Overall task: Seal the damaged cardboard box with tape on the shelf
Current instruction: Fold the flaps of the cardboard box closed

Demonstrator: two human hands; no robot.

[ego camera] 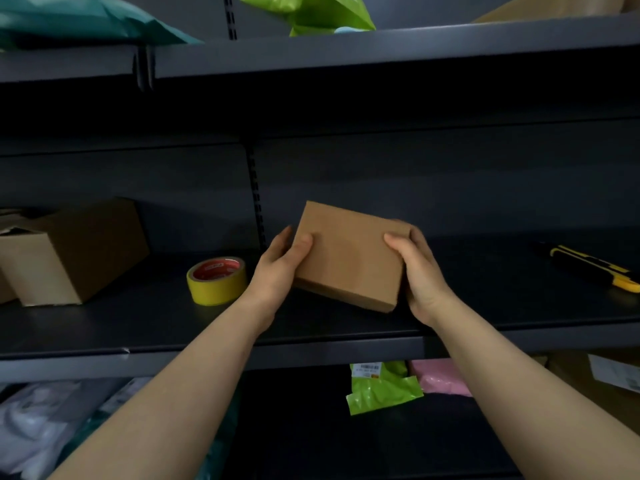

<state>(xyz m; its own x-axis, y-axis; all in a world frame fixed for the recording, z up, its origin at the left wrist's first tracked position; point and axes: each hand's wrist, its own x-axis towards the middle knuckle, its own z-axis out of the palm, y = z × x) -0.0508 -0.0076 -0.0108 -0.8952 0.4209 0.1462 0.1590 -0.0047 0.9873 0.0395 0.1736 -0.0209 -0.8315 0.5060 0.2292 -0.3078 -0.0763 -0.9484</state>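
Behind the box (349,254) the fingers of the left hand (277,268) and right hand (424,275) are mostly hidden — thumbs show. At the right edge the cutter (588,268) is cut off; at the left edge, the carton (69,251). Print on the tape (217,280) is blurred — unreadable.

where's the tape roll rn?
Head view: the tape roll sits on the middle shelf, just left of the left hand, between it and the big cardboard box.

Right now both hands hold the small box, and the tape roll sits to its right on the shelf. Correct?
Not quite. The head view shows the tape roll on the shelf to the left of the small box. The left hand and right hand do hold it.
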